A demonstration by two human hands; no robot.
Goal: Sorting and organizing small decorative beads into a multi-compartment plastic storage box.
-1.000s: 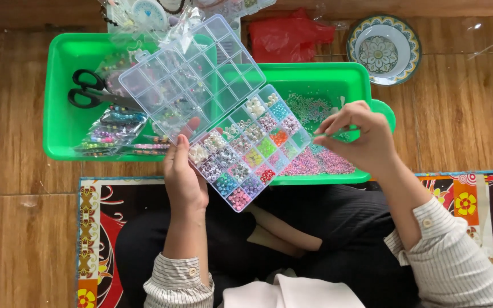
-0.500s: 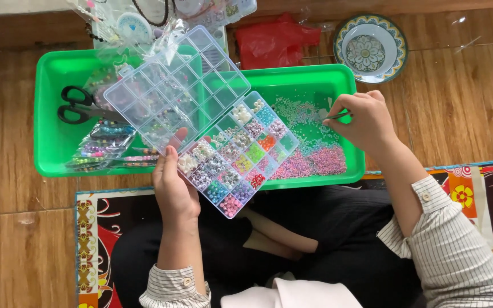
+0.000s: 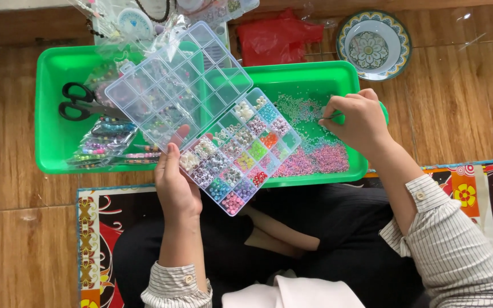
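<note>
My left hand (image 3: 175, 185) holds a clear plastic bead organiser (image 3: 241, 151) by its near corner, tilted above my lap. Its compartments hold several colours of beads, and its open lid (image 3: 178, 85) leans over the green tray (image 3: 58, 162). My right hand (image 3: 358, 120) hovers over the right side of the tray, thumb and fingers pinched on a thin needle-like piece (image 3: 331, 117). Below and left of that hand, a spread of loose pink and pale green beads (image 3: 315, 157) lies on the tray floor.
Black-handled scissors (image 3: 81, 102) and packets of bead strings (image 3: 106, 145) lie in the tray's left part. A patterned bowl (image 3: 373, 44) and a red plastic bag (image 3: 278, 34) sit behind the tray on the wooden floor. A patterned rug (image 3: 475, 188) lies under my legs.
My right hand has drifted right, away from the organiser's edge, and now sits over the loose beads. My left hand still holds the organiser at about the same tilt.
</note>
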